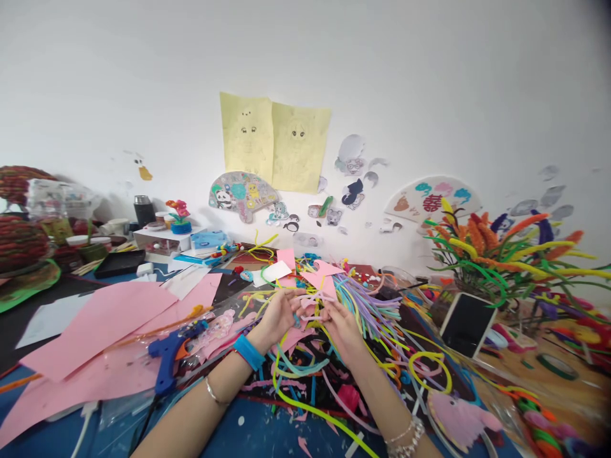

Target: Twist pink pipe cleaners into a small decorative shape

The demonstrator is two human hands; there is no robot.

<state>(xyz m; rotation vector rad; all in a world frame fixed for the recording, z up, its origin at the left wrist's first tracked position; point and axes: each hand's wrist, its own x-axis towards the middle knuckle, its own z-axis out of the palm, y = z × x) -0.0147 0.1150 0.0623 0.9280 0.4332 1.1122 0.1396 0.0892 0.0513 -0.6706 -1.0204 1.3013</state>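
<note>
Over the middle of the crowded table, my left hand (280, 313) and my right hand (342, 323) come close together. Between them runs a thin, pale pink pipe cleaner (314, 296), bent into a loop. The fingers of both hands are closed on it, though the exact pinch is small and partly hidden. Just behind lies a cut piece of pink paper (323, 273). A bundle of lilac and mint pipe cleaners (370, 305) fans out to the right of my right hand. Yellow and teal pipe cleaners lie loose beneath my wrists.
Left of my left forearm lies a blue glue gun (172, 353) beside large pink paper sheets (105, 318). A smartphone (468, 326) leans at the right before a bunch of colourful pipe-cleaner stems (496, 245). A pink fuzzy shape (461, 416) lies at the front right.
</note>
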